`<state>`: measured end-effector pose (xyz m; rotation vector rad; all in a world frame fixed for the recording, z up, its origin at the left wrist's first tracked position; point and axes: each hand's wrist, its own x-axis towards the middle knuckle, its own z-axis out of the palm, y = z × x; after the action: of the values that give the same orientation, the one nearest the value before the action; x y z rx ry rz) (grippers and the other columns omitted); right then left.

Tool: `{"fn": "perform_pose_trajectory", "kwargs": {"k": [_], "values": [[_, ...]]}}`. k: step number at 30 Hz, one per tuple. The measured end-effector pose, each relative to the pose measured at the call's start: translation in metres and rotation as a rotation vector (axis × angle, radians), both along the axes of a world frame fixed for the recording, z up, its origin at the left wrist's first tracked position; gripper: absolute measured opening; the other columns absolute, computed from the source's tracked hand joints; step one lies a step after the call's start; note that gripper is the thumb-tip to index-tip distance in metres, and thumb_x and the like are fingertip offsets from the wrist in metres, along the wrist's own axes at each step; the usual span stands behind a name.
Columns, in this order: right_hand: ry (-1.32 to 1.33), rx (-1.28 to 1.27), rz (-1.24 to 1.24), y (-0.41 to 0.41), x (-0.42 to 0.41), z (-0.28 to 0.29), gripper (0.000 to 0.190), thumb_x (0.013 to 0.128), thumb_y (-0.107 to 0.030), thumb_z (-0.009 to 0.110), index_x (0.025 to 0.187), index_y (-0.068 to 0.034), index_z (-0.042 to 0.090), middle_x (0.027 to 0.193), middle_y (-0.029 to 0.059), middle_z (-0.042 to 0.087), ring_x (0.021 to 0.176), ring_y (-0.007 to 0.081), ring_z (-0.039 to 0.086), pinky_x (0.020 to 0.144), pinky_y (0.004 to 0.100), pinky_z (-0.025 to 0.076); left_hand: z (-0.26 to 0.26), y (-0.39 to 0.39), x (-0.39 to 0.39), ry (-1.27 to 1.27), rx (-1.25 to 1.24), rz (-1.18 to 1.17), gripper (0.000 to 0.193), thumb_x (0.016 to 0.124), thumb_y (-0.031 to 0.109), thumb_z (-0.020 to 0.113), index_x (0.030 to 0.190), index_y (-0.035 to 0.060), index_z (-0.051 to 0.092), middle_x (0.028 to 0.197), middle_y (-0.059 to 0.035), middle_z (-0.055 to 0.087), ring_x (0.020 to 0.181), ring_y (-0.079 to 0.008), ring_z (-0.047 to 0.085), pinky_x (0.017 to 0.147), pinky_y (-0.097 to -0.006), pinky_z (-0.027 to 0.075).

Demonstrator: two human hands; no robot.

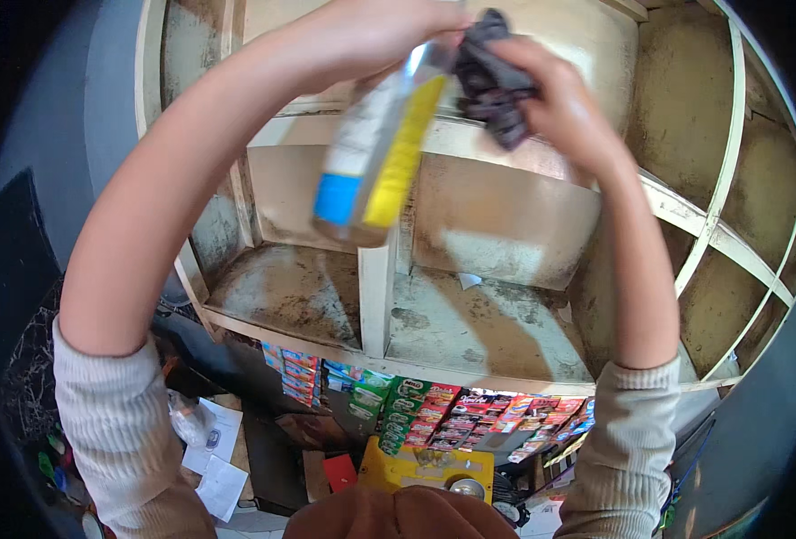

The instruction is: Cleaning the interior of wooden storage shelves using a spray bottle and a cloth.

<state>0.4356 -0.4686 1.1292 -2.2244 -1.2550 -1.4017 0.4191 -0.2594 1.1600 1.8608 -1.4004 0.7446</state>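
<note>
My left hand (398, 30) is at the top edge of the view, shut on the upper part of a transparent bottle (377, 148). The bottle hangs tilted and blurred, its base down, with white, blue and yellow label panels. Its top is partly hidden by the hand and the frame edge. A crumpled dark grey cloth (495, 81) is bunched in my right hand (563, 94), close beside the bottle's upper end. Both hands are raised in front of a white-painted wooden shelf unit (376, 303) with brown and black stains on its panels.
A small white scrap (469, 280) lies on the lower right shelf board. Rows of hanging sachets (431, 411) run below the unit. Under them stand a yellow tabletop (398, 465) and a metal bowl (467, 488). Paper sheets (221, 482) and a plastic bag (192, 418) lie at lower left.
</note>
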Motion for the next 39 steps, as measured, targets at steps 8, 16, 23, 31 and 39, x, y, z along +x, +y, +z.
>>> {"fn": "perform_pose_trajectory", "kwargs": {"k": [8,16,23,31,39], "values": [[0.376,0.072,-0.924,-0.186,0.001,0.030,0.067,0.075,-0.049,0.062,0.126,-0.010,0.042,0.121,0.0167,0.049,0.113,0.0255,0.046,0.096,0.0348,0.034,0.040,-0.079,0.049,-0.011,0.239,0.248,0.024,0.080,0.017,0.046,0.079,-0.0007,0.061,0.078,-0.0145,0.063,0.068,-0.0224,0.058,0.064,-0.0336,0.044],[0.990,-0.108,-1.131,-0.108,0.067,0.046,0.021,0.080,-0.025,0.051,0.078,-0.008,0.062,0.070,0.0062,0.055,0.063,0.0191,0.046,0.065,0.0376,0.039,0.036,-0.040,0.048,-0.099,-0.057,0.346,0.027,0.077,0.024,0.048,0.083,0.0007,0.059,0.079,-0.0137,0.061,0.072,-0.0224,0.056,0.066,-0.0327,0.044],[0.814,-0.123,-0.344,0.049,0.020,0.023,0.025,0.083,-0.026,0.048,0.097,-0.009,0.060,0.074,0.0030,0.058,0.063,0.0109,0.048,0.065,0.0242,0.042,0.032,-0.025,0.032,0.103,-0.057,0.173,0.018,0.084,0.020,0.046,0.085,0.0041,0.055,0.070,-0.0039,0.052,0.067,-0.0150,0.049,0.063,-0.0273,0.041],[0.565,0.186,-0.378,-0.108,-0.007,0.005,0.065,0.072,-0.026,0.064,0.129,-0.013,0.035,0.120,0.0150,0.048,0.112,0.0248,0.045,0.096,0.0314,0.032,0.020,-0.043,0.046,-0.232,0.013,0.292,0.028,0.084,0.019,0.042,0.079,-0.0035,0.058,0.083,-0.0196,0.059,0.078,-0.0298,0.057,0.072,-0.0365,0.045],[0.880,-0.414,-1.073,-0.151,0.015,0.042,0.058,0.079,-0.036,0.054,0.130,-0.012,0.039,0.126,0.0148,0.041,0.116,0.0293,0.039,0.099,0.0353,0.028,0.025,-0.062,0.058,-0.082,0.180,0.293,0.029,0.082,0.030,0.049,0.087,0.0018,0.053,0.082,-0.0104,0.058,0.072,-0.0245,0.057,0.064,-0.0374,0.045]]}}
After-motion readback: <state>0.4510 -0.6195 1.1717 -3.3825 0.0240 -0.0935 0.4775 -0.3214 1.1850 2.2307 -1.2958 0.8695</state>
